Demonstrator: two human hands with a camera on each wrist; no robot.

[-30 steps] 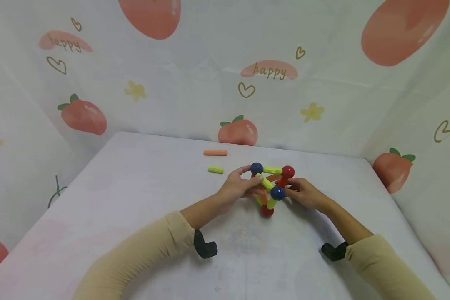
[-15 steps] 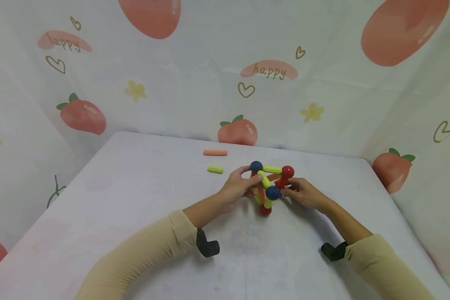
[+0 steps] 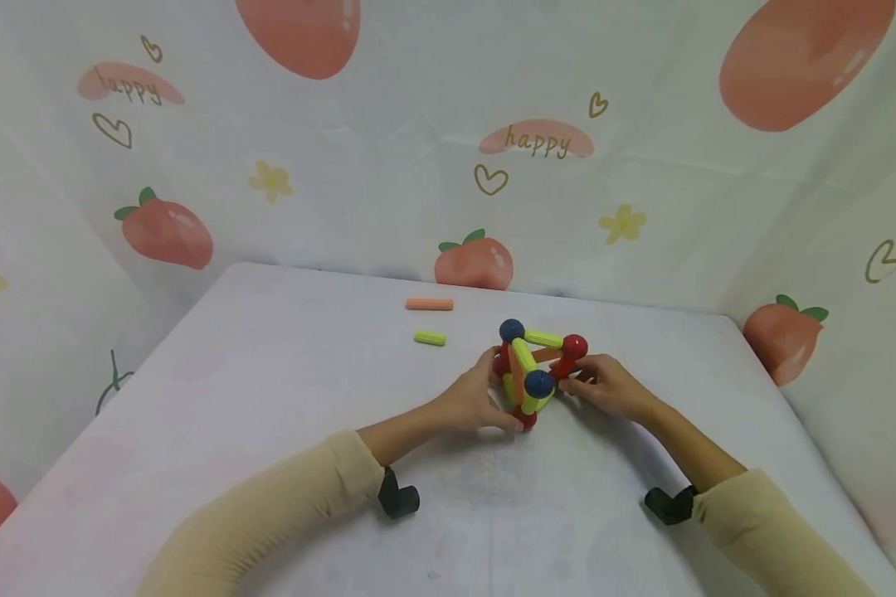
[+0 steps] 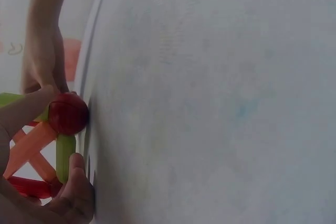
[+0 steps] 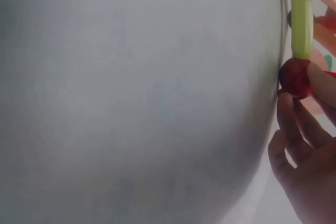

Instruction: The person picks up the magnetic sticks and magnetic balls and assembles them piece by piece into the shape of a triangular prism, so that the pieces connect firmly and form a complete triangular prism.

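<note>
A ball-and-stick building frame (image 3: 523, 356) stands mid-table, made of red and blue balls joined by yellow-green, orange and red rods. Low on its left side, my left hand (image 3: 466, 402) grips it. The left thumb touches the near red ball (image 4: 68, 114), while the fingers curl round the far lower corner by a yellow-green rod (image 4: 65, 158). At the lower right corner my right hand (image 3: 608, 385) pinches another red ball (image 5: 296, 78) between thumb and fingertips. Two blue balls sit on top, the nearer one (image 3: 540, 384) leaning out over the near red ball.
Behind the frame to the left lie a loose orange rod (image 3: 429, 304) and a shorter yellow-green rod (image 3: 429, 338). A white sheet printed with peaches (image 3: 474, 264) hangs along the table's back edge. Each wrist carries a black camera mount (image 3: 398, 495).
My left hand has let go of the upper yellow-green rod and moved down to the base. The frame's near blue ball has shifted slightly left. My right hand stays at the lower right corner.
</note>
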